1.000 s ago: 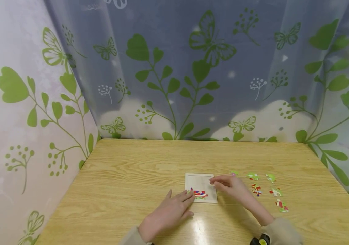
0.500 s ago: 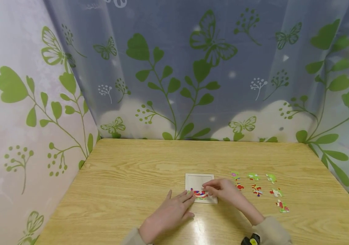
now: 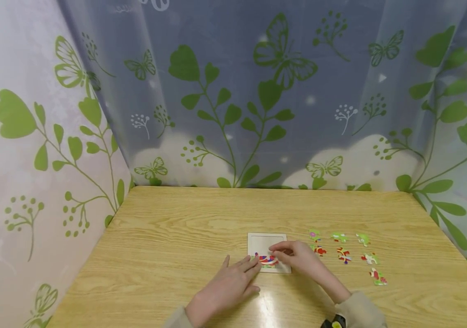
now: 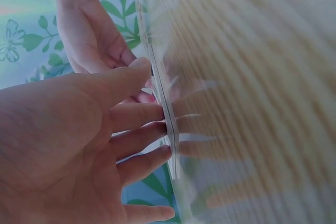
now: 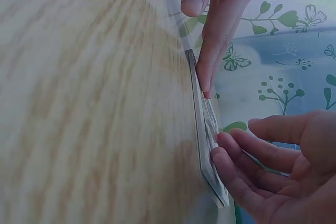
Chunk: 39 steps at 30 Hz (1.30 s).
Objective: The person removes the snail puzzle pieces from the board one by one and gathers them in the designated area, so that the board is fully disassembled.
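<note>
From the head view, a thin, square white tray (image 3: 267, 240) lay flat on the glossy wood-grain table (image 3: 176, 237), bright pieces (image 3: 268, 260) filling its near part. The left hand (image 3: 227, 287) lay open, fingertips at the tray's left edge; the right hand (image 3: 296, 255) pressed a piece there, fingers lightly bent. Loose pieces (image 3: 344, 254) lay just right; bare wood stretched left and behind.

Left wrist: straight fingers (image 4: 139, 137) touched the tray's rim (image 4: 169, 129).

Right wrist: fingertips (image 5: 223, 150) seemingly pinched a piece at the tray's (image 5: 202, 129) edge.
</note>
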Available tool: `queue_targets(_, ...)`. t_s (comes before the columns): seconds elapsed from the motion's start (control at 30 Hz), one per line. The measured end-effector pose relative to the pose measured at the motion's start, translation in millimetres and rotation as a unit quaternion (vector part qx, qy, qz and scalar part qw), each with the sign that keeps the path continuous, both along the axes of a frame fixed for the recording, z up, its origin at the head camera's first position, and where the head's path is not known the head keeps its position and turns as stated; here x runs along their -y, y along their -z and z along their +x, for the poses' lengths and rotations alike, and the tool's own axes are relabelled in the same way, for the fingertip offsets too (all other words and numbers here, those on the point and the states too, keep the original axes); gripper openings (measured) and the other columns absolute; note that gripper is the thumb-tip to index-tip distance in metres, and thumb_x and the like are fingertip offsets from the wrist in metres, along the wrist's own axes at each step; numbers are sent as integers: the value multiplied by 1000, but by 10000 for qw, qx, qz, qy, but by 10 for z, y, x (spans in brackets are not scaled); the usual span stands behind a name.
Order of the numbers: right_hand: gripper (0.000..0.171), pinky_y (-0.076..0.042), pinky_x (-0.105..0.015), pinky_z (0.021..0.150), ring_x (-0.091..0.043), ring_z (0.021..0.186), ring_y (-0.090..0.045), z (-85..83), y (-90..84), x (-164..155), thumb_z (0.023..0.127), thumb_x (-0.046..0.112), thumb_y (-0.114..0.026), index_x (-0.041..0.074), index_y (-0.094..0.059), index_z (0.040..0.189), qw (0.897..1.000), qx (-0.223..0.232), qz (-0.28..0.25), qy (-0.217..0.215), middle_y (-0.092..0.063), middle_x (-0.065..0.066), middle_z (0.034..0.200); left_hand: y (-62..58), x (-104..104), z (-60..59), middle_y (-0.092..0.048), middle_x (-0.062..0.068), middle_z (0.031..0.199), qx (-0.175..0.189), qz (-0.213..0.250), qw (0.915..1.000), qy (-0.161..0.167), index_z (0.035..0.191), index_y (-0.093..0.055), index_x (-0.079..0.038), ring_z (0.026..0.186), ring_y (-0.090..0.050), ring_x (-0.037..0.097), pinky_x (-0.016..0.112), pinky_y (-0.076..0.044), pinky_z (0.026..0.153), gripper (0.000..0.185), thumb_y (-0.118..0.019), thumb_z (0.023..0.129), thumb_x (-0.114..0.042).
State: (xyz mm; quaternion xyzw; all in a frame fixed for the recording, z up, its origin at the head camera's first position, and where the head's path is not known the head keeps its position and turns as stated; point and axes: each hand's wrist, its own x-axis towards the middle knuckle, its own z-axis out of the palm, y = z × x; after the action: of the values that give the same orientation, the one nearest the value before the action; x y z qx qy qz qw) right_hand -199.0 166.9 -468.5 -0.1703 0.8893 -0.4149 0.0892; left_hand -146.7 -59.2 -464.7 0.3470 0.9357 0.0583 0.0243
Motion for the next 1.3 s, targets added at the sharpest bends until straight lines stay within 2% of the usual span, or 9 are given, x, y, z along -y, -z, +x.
queue_targets(0.17, 24, -51, -22, 66, -14, 83, -65, -1, 12, -2, 90, 25, -59, 13, -67, 109, 9995, 146, -280, 38, -69, -4, 101, 4, -4, -5, -36, 2, 146, -22, 28, 10000, -11, 140, -40, -14, 133, -35, 21, 61, -29, 102, 56, -47, 93, -43)
queue_targets(0.4, 32, -54, -21, 65, -20, 85, -67, -12, 56, 18, 79, 10, -70, 9, -65, 111, 9967, 359, -725, 91, -66, -13, 105, -2, -5, 2, -34, 1, 147, 27, 40, 10000, -20, 140, -39, -14, 134, -34, 21, 60, -30, 102, 56, -47, 93, -43)
queue_targets(0.67, 32, -55, -22, 66, -19, 82, -67, -10, 66, 27, 76, 2, -71, 5, -66, 107, 9961, 401, -770, 127, -68, -12, 99, 0, -3, -2, -34, 1, 147, 40, 130, 9999, 5, 140, -39, -14, 133, -35, 21, 61, -30, 101, 56, -47, 93, -42)
queue_targets(0.83, 29, -55, -24, 66, -19, 81, -68, -29, 21, -16, 77, 3, -71, 6, -67, 106, 9941, 348, -893, 516, -69, -11, 98, 1, -4, -11, -37, 2, 145, 16, 220, 9998, 13, 139, -41, -14, 133, -36, 22, 62, -30, 101, 55, -48, 93, -42)
queue_targets(1.0, 24, -55, -25, 68, -17, 83, -68, -50, -46, -74, 77, 10, -73, 13, -70, 101, 9907, 265, -861, 1020, -70, -6, 96, -3, -4, -8, -37, 1, 146, 51, 232, 9997, 5, 140, -41, -14, 133, -35, 21, 61, -30, 101, 54, -48, 93, -41)
queue_targets(1.13, 21, -55, -23, 69, -15, 82, -68, -78, -71, -130, 76, 11, -73, 13, -70, 97, 9883, 106, -948, 1189, -70, -5, 95, -1, -3, -7, -36, 1, 146, 79, 237, 9997, 5, 140, -40, -14, 133, -35, 21, 62, -29, 101, 54, -47, 93, -41)
queue_targets(1.3, 21, -53, -23, 69, -12, 80, -67, -114, -94, -205, 77, 19, -74, 13, -69, 97, 9846, 128, -1104, 1348, -69, -4, 96, 9, -1, -9, -36, 1, 146, 66, 253, 9997, 17, 140, -40, -14, 133, -35, 21, 62, -29, 101, 55, -47, 93, -41)
